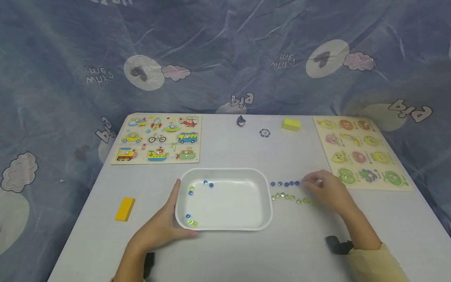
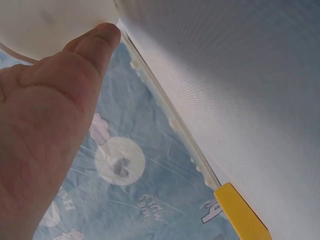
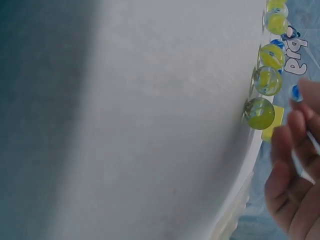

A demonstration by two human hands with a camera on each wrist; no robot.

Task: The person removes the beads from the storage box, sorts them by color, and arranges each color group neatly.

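A white tray (image 1: 225, 170) stands mid-table with several blue and yellow-green marbles inside, near its left wall. My left hand (image 1: 160, 227) rests against the tray's left near corner, fingers along the left side and thumb along the near side. In the left wrist view, its straight fingers touch the white wall. Right of the tray lie a row of blue marbles (image 1: 286, 184) and a row of yellow-green marbles (image 1: 287, 197). At the right end of the blue row, my right hand (image 1: 329, 192) pinches a blue marble (image 3: 296, 93) at its fingertips.
A vehicle puzzle board (image 1: 169, 145) lies back left, a fruit puzzle board (image 1: 363, 156) back right. A yellow block (image 1: 125, 209) sits left of the tray. Behind it are a small figurine (image 1: 241, 121), a round chip (image 1: 265, 133) and a pale yellow block (image 1: 291, 125).
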